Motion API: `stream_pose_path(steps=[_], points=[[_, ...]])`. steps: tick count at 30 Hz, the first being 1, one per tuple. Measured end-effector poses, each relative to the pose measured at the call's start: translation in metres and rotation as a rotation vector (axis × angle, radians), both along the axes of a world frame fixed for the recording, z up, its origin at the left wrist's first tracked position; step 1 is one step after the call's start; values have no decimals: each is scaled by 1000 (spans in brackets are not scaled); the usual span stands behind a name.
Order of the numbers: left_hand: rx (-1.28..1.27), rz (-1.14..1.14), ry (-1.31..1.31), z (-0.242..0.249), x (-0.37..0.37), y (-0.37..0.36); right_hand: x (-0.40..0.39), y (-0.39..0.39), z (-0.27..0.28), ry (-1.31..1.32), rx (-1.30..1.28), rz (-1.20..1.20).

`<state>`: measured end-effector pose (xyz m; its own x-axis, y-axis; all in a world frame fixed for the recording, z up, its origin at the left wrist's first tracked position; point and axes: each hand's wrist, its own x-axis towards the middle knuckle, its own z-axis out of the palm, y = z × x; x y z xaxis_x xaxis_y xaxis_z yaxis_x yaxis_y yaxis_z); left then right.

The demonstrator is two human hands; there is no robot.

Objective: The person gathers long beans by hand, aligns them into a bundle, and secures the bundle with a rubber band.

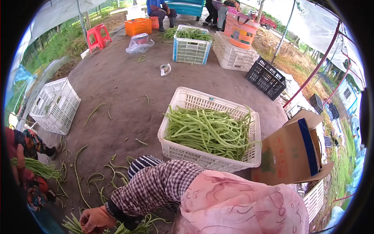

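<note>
My right hand (97,219) reaches in at the bottom left, its checkered sleeve (156,187) crossing the lower view. The fingers are closed on long green beans (72,224), whose ends stick out past the hand. More long beans (146,225) lie under the wrist, partly cut off by the lower edge. Pink patterned cloth (241,202) covers the lower right, and a striped knee (144,164) shows beyond the sleeve. A white crate (210,163) heaped with long beans (210,130) stands on the ground ahead. My left hand is out of view.
At the left edge a person (33,142) holds a bunch of long beans (35,167). Loose beans (79,171) lie scattered on the dirt. A cardboard box (284,152) stands right. White crates (58,105) (191,50), a black crate (267,78) and a red stool (98,37) stand farther off.
</note>
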<state>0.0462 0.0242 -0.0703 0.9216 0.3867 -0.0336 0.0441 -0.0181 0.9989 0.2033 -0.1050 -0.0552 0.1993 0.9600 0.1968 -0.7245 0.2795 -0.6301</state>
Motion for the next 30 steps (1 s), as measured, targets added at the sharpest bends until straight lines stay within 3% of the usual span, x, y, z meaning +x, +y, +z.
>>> stream_pose_path(steps=[3, 5, 7, 15, 17, 21, 26, 28, 30], points=[[-235, -88, -55, -8, -2, 2, -3, -4, 4, 36, 38, 44], [-281, -144, -93, -7, -2, -1, -2, -11, 18, 89, -78, 21], [-383, 128, -3, 2, -2, -7, -4, -9, 13, 66, -79, 13], [-216, 145, 76, 4, -3, -9, -4, -5, -2, -66, -26, 60], [-207, 148, 85, 4, -4, -9, 1, 7, -18, -272, 69, 65], [-222, 172, 116, 6, -5, -10, -3, -10, -1, -193, -18, 120], [-264, 224, 193, 3, -12, -4, 3, 17, -26, -376, -85, -361], [668, 39, -96, -3, -17, 0, 0, 12, -20, -447, -105, -338], [656, 62, -120, 0, -18, -4, 1, -2, -7, -518, -123, -312]])
